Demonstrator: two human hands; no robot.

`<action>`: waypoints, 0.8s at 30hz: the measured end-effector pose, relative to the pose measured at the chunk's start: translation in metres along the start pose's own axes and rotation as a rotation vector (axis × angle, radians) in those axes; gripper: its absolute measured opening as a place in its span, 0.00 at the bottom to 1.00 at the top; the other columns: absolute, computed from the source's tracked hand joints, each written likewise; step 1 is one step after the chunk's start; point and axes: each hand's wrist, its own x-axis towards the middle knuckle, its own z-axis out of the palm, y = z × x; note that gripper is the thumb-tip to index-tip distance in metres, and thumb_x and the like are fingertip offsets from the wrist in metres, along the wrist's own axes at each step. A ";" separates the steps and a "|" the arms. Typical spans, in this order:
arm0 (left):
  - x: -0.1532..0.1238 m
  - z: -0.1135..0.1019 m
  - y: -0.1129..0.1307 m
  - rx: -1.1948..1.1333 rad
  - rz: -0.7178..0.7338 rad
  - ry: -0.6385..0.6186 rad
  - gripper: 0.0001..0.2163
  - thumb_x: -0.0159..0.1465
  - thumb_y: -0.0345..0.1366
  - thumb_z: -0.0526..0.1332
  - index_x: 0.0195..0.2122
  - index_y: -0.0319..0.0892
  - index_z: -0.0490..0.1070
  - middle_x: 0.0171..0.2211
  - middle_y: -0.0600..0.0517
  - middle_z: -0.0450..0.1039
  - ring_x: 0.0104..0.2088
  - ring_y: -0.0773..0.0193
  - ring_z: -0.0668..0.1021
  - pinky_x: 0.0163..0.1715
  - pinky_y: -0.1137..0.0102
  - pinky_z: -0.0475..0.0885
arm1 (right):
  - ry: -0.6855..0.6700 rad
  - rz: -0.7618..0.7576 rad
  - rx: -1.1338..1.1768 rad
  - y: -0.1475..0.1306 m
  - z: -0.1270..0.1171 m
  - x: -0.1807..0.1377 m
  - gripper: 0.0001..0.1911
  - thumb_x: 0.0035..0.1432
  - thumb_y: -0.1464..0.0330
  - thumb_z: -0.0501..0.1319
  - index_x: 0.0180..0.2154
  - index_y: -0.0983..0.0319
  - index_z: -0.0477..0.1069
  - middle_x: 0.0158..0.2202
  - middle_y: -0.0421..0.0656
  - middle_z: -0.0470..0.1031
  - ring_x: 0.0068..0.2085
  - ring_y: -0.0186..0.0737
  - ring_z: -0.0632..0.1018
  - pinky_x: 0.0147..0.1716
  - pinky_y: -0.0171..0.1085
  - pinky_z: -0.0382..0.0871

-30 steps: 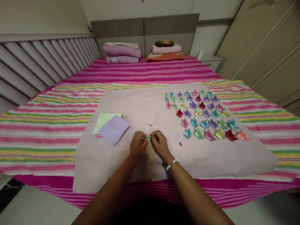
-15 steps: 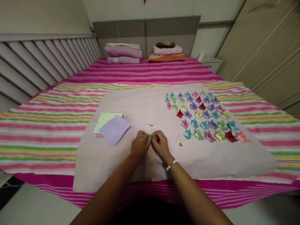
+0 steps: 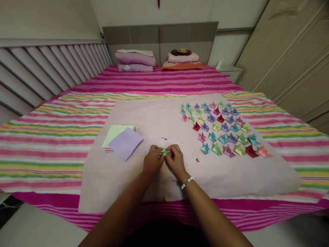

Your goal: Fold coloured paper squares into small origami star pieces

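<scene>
My left hand (image 3: pixel 152 160) and my right hand (image 3: pixel 175 159) meet over a pale pink sheet (image 3: pixel 144 181) spread on the bed. Both pinch a small green folded paper piece (image 3: pixel 164 151) between their fingertips, close above the sheet. A white bead bracelet (image 3: pixel 187 182) is on my right wrist. To the left lies a small stack of square papers (image 3: pixel 122 140), lilac on top, pale green under it. To the right, several finished folded paper pieces (image 3: pixel 221 128) in many colours stand in rows.
The bed has a pink, yellow and green striped cover (image 3: pixel 51 137). Folded pillows and blankets (image 3: pixel 135 60) sit by the headboard. A slatted rail (image 3: pixel 38 72) runs along the left, a wardrobe (image 3: pixel 290 58) on the right. Tiny red paper scraps (image 3: pixel 197 160) lie on the sheet.
My fingers have shifted slightly on the green piece, and it now shows a little wider between them. The view has tilted down a little.
</scene>
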 end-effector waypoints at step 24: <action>0.007 -0.026 -0.013 -0.198 0.265 -0.104 0.10 0.60 0.29 0.55 0.32 0.45 0.77 0.37 0.50 0.71 0.37 0.62 0.75 0.39 0.69 0.70 | -0.329 -0.294 -0.282 -0.023 -0.028 0.002 0.08 0.54 0.75 0.57 0.35 0.59 0.70 0.38 0.44 0.68 0.36 0.39 0.71 0.34 0.36 0.67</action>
